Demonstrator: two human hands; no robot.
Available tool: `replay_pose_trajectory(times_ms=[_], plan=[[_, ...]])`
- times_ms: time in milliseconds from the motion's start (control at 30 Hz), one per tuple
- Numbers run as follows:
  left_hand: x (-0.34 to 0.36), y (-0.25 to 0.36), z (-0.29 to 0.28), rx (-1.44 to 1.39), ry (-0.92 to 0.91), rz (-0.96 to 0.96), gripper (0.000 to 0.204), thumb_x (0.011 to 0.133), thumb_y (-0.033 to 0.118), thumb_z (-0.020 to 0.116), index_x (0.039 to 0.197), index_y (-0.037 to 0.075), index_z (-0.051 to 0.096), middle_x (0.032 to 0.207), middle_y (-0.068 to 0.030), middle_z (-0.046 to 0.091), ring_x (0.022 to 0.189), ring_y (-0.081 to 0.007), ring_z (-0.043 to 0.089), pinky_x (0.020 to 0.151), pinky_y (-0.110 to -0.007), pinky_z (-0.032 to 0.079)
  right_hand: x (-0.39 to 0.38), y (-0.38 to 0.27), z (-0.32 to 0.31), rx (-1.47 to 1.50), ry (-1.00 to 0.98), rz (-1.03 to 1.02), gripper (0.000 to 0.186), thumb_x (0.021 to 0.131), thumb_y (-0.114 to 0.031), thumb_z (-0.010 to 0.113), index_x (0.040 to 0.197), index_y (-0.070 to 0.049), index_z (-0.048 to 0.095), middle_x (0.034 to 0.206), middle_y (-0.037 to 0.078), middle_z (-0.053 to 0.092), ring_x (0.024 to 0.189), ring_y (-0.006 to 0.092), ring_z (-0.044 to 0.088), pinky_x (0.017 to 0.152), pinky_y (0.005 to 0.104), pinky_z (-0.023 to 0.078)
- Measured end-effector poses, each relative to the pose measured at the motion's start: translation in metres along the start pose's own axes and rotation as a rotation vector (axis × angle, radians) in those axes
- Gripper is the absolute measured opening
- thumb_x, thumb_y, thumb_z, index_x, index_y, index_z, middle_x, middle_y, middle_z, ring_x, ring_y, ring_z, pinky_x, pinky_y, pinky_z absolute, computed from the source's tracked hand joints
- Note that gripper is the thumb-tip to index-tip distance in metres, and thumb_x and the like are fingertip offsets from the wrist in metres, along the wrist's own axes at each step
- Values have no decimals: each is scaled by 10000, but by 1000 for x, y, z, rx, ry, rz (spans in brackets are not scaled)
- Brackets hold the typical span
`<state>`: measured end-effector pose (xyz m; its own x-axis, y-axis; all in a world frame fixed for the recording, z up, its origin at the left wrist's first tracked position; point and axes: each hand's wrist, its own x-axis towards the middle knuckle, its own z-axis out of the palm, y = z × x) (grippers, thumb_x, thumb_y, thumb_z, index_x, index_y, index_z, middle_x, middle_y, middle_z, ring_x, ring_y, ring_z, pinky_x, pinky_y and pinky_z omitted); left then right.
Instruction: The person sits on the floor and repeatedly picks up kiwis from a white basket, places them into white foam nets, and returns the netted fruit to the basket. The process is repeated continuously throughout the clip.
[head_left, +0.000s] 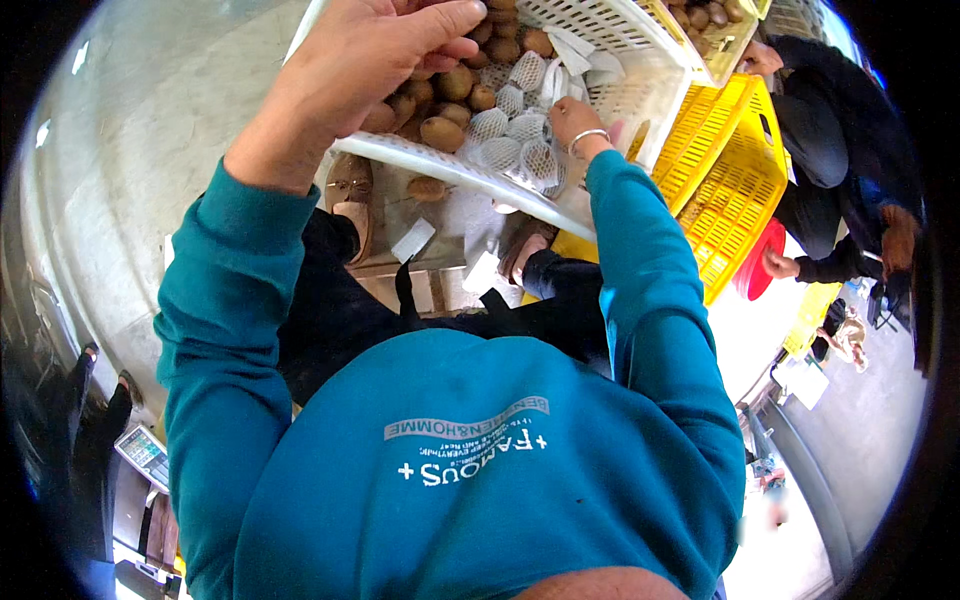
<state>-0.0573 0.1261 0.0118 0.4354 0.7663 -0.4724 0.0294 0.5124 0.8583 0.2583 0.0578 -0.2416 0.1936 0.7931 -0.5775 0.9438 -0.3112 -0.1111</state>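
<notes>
A white slatted crate [450, 175] stands in front of me, with loose brown kiwis [442, 133] in its left part. Toward its right lie several kiwis in white foam nets [540, 163]. My left hand [375, 55] is over the loose kiwis, thumb stretched to the right above curled fingers. The upper frame edge cuts it off, and whatever it holds is hidden. Inside the crate's right end, my right hand [577, 122] is closed at a bunch of white empty foam nets [562, 80], its fingertips partly hidden.
A yellow slatted crate [735, 160] adjoins on the right, with a red round tub [762, 260] beyond it. A co-worker in dark clothes [850, 140] is there. Another crate [745, 40] holds brown fruit. A loose kiwi [427, 188] lies below my crate, near my shoe [350, 180].
</notes>
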Motion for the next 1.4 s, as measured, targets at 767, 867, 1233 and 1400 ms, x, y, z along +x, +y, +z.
replay_pose_trajectory(times_ms=[767, 867, 1233, 1400], plan=[[16, -5, 19, 192, -161, 101, 216, 863, 146, 570, 1004, -17, 587, 803, -53, 617, 729, -96, 571, 647, -215, 468, -41, -22, -106, 957, -62, -214, 297, 831, -82, 459, 1095, 37, 530, 963, 109, 627, 847, 175, 619, 711, 303, 485], [43, -62, 25, 423, -69, 495, 425, 845, 202, 644, 1192, -6, 513, 1079, -94, 590, 951, -171, 582, 815, -263, 488, -113, -54, -136, 982, -138, -409, 312, 834, -49, 428, 1126, 25, 508, 982, 106, 614, 863, 179, 620, 768, 298, 504], [9, -67, 44, -13, -205, 225, 248, 844, 188, 648, 1023, 28, 586, 850, -9, 597, 701, -78, 535, 622, -202, 459, -192, -74, -130, 1431, -88, -387, 363, 797, 29, 392, 1143, -11, 497, 970, 85, 591, 718, 131, 568, 605, 244, 489], [14, -72, 54, -4, -29, 331, 219, 849, 174, 641, 1001, 27, 585, 832, -10, 597, 713, -79, 542, 629, -202, 461, -174, -58, -139, 1225, 210, -202, 188, 836, -55, 422, 938, -34, 578, 821, 48, 601, 636, 105, 515, 514, 246, 426]])
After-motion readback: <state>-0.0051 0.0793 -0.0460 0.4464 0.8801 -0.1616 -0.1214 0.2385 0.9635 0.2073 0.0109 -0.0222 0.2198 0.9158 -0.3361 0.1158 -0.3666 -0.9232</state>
